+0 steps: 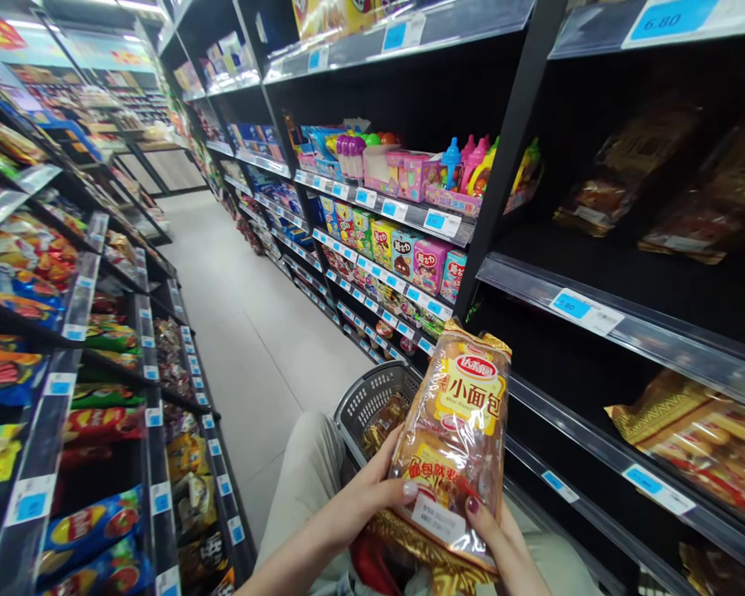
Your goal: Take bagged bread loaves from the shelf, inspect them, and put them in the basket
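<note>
A clear and gold packet of small bread rolls [453, 414] is held up between both hands, its printed front turned toward me. My left hand [382, 484] grips its left edge, thumb on the front near the white label. At the lower right, my right hand [500, 538] holds the other edge, with its thumb also on the front. The remaining fingers of both hands are mostly hidden behind the packet. Just beyond it stands a grey plastic shopping basket [363, 397], partly covered by the packet, with a brown and gold packet [385, 422] inside.
On the right, dark shelves carry more bread packets [701, 439] and price tags [587, 310]. Farther along are small colourful boxes [403, 252] and toy-like bottles [453, 165]. Slanted snack racks [105, 422] line the left. A tiled aisle floor [223, 281] runs between them.
</note>
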The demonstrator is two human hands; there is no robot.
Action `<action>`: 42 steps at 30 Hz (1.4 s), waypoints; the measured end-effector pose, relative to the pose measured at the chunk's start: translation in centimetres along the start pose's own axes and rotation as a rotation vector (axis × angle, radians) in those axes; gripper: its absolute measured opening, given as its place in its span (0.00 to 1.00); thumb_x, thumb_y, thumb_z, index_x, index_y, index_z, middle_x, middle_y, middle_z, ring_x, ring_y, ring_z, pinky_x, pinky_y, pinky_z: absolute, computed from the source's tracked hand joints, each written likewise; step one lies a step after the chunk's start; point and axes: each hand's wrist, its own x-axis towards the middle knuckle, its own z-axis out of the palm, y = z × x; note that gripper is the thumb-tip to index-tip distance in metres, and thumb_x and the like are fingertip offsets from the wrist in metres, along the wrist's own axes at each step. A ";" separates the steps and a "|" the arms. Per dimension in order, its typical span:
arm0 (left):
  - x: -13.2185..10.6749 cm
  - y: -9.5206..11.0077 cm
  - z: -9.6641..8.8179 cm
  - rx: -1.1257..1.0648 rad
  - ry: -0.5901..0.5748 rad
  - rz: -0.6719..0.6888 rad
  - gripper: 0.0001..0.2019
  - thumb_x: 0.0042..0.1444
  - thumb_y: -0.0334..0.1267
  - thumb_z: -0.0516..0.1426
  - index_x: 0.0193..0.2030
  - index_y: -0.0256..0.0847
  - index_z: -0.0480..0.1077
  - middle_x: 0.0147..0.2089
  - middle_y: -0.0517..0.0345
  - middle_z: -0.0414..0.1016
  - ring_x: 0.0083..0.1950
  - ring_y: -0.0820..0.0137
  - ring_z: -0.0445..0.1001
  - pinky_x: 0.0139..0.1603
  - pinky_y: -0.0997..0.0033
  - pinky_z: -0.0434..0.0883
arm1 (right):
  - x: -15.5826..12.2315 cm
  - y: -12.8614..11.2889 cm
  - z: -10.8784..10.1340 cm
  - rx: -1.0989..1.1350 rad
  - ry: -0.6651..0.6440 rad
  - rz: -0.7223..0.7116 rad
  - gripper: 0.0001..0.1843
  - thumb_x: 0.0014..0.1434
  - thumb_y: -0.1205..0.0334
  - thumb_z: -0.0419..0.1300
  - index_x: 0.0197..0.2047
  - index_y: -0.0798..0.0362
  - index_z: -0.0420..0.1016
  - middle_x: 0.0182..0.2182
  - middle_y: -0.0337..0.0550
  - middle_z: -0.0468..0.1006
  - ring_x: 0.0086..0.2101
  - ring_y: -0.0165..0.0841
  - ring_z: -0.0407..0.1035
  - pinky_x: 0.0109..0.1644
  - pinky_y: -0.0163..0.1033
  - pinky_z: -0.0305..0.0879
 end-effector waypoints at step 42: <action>5.1 -3.5 -1.0 -0.347 0.483 0.084 0.16 0.41 0.48 0.63 0.31 0.36 0.74 0.31 0.52 0.79 0.39 0.58 0.75 0.44 0.61 0.71 | 0.0 3.3 1.5 -0.763 0.276 -0.687 0.27 0.55 0.42 0.51 0.52 0.51 0.61 0.44 0.49 0.65 0.37 0.38 0.64 0.42 0.45 0.62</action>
